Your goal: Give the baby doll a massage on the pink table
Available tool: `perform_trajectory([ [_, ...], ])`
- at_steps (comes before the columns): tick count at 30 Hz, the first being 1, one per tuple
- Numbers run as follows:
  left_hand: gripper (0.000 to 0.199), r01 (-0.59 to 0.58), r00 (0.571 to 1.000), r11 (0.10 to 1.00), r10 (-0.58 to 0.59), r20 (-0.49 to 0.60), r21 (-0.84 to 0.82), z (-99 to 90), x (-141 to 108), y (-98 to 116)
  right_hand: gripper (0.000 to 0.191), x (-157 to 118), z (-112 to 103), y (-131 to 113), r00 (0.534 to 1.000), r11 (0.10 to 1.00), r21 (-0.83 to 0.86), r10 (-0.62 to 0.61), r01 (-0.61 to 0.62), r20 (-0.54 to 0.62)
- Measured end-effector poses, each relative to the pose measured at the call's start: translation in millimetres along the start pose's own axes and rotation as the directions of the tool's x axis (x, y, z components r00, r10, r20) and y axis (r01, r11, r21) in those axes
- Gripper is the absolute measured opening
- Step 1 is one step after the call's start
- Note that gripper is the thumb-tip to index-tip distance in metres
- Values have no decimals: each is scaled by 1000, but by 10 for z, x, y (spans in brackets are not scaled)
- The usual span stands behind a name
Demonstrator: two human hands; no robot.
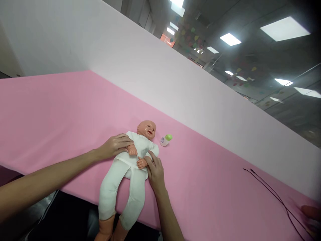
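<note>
A baby doll (140,147) in a white top and white trousers lies on its back on the pink table cover (200,167), its feet over the near edge. My left hand (116,145) rests on the doll's arm and side at the left, fingers wrapped round the sleeve near the doll's hand. At the right, my right hand (155,167) has its fingers round the doll's other forearm. Just right of the doll's head stands a small clear bottle (164,140) with a green cap, touched by neither hand.
Two thin black cables (273,194) lie on the cover at the right. A blurred hand (311,212) shows at the right edge. Behind the table rises a white partition (175,87).
</note>
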State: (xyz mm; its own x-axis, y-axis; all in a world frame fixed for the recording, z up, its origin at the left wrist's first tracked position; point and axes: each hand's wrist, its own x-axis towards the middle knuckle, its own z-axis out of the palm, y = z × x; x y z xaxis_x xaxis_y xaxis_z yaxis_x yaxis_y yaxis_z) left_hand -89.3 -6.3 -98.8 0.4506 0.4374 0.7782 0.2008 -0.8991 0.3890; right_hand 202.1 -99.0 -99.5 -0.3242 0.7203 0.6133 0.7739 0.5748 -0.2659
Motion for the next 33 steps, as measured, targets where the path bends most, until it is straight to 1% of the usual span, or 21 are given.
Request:
perform_trajectory([
  [2,25,69,997,997,-70,-35,-25,7,10,15,30,13,15,-25,993,987,122,107,-101,-45],
  [4,26,252,955,964,-262,-141,-89,0,33,26,33,33,33,-26,935,907,312,334,-284,-118],
  [5,28,359,899,921,-385,-208,-150,-13,49,20,41,46,37,-10,871,831,412,468,-374,-152],
  [6,31,455,819,860,-506,-271,-232,-31,66,5,51,59,34,19,785,739,505,594,-446,-175],
  [8,41,572,611,706,-707,-356,-418,-82,98,-50,70,82,4,110,603,544,655,781,-525,-165],
  [10,47,601,424,576,-818,-390,-554,-134,119,-109,85,94,-57,209,472,387,748,875,-539,-112],
  [11,48,603,374,547,-837,-399,-581,-153,125,-129,90,95,-91,243,435,337,775,896,-535,-89],
  [12,47,605,362,545,-838,-409,-580,-164,126,-136,92,94,-122,260,419,316,789,904,-527,-83],
  [13,44,606,383,571,-820,-425,-555,-167,124,-131,91,90,-145,258,419,331,791,902,-515,-105],
  [14,40,603,432,618,-785,-445,-505,-161,118,-115,87,84,-158,237,434,378,778,888,-502,-151],
  [16,31,570,576,742,-667,-473,-352,-131,96,-65,73,64,-151,162,509,530,705,816,-471,-274],
  [18,25,461,764,870,-491,-418,-178,-93,66,-18,57,34,-110,87,651,709,567,670,-419,-357],
  [20,23,260,930,964,-265,-255,-55,-61,37,7,41,6,-65,48,853,877,372,425,-304,-304],
  [21,23,158,973,987,-161,-167,-27,-49,26,11,35,-3,-48,42,933,938,271,282,-218,-225],
  [22,23,78,992,997,-79,-97,-13,-39,17,12,31,-8,-37,42,980,976,180,150,-124,-134],
  [23,24,23,998,1000,-23,-56,-2,-30,11,14,30,-9,-30,43,997,993,108,48,-42,-53],
  [25,23,-11,999,1000,12,-49,12,-13,4,26,30,-5,-22,40,999,999,30,-43,43,25],
  [27,21,48,993,999,-48,-104,-1,1,8,52,30,0,-12,19,1000,999,52,-15,15,1],
  [29,20,209,955,977,-215,-206,-50,4,25,77,29,11,1,-9,987,977,172,139,-124,-79],
  [31,22,413,835,896,-444,-325,-163,-14,53,68,35,37,6,-19,897,875,365,403,-319,-182],
  [33,27,547,658,771,-637,-401,-327,-58,84,14,52,76,-16,11,712,691,571,659,-444,-244],
])
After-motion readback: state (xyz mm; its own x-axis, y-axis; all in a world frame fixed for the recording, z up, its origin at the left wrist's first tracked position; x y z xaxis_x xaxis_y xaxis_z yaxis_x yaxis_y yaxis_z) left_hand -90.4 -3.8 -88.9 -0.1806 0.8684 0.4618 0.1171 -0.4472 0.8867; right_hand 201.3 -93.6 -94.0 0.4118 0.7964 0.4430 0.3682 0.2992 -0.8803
